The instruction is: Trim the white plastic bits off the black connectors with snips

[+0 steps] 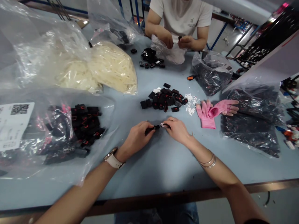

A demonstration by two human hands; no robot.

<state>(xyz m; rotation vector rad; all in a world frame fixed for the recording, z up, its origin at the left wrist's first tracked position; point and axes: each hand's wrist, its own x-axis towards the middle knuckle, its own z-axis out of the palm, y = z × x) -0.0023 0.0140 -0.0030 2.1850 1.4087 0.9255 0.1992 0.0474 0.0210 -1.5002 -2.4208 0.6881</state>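
My left hand (pixel 138 135), wearing a watch, pinches a small black plastic connector housing (pixel 157 127) between thumb and fingers. Close to its right end, my right hand (pixel 175 129) is closed on a small white-and-black piece (pixel 163 125); its exact kind is too small to tell. The two pieces nearly meet above the table. Just beyond my hands lies a loose pile of black connector housings (pixel 165 99), some with orange-red inserts. Beside that pile, many tiny white parts (pixel 191 104) are scattered on the blue-grey tabletop (pixel 149 168).
Pink gloves (pixel 207 119) lie right of the white parts. Clear bags of black parts (pixel 251 121) stand at right; an open bag of black housings (pixel 85 124) and a bag of cream-coloured parts (pixel 114 67) fill the left. Opposite, a co-worker (pixel 184 18) handles black parts.
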